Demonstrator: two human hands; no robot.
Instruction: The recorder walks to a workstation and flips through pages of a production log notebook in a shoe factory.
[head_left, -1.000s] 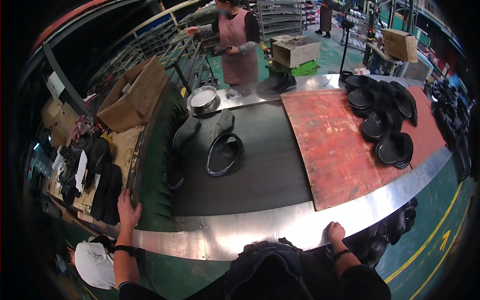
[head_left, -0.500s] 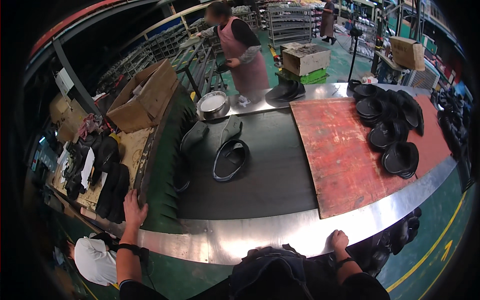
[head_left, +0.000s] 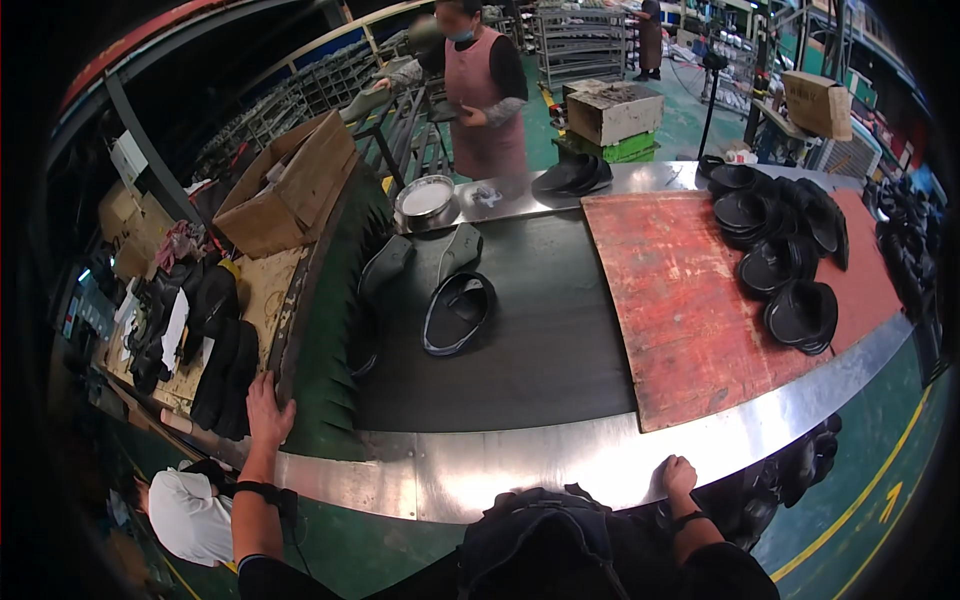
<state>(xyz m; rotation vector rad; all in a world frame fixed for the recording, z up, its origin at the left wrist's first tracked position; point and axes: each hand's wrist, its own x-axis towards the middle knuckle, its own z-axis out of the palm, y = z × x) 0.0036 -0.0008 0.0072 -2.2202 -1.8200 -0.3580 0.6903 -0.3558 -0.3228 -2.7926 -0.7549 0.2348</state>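
While the left hand [head_left: 268, 412] lies near the black pieces [head_left: 222, 380], fingers slightly spread, the right hand [head_left: 679, 475] rests on the metal surface [head_left: 560, 460] with its fingers curled in; whether they enclose anything I cannot tell. A dark shoe [head_left: 456, 318] sits beyond both hands on the belt [head_left: 520, 390], just before a grey form [head_left: 460, 250]. The carton's [head_left: 816, 105] faint print is too small to read; a yellow arrow [head_left: 890, 501] marks the floor [head_left: 850, 450].
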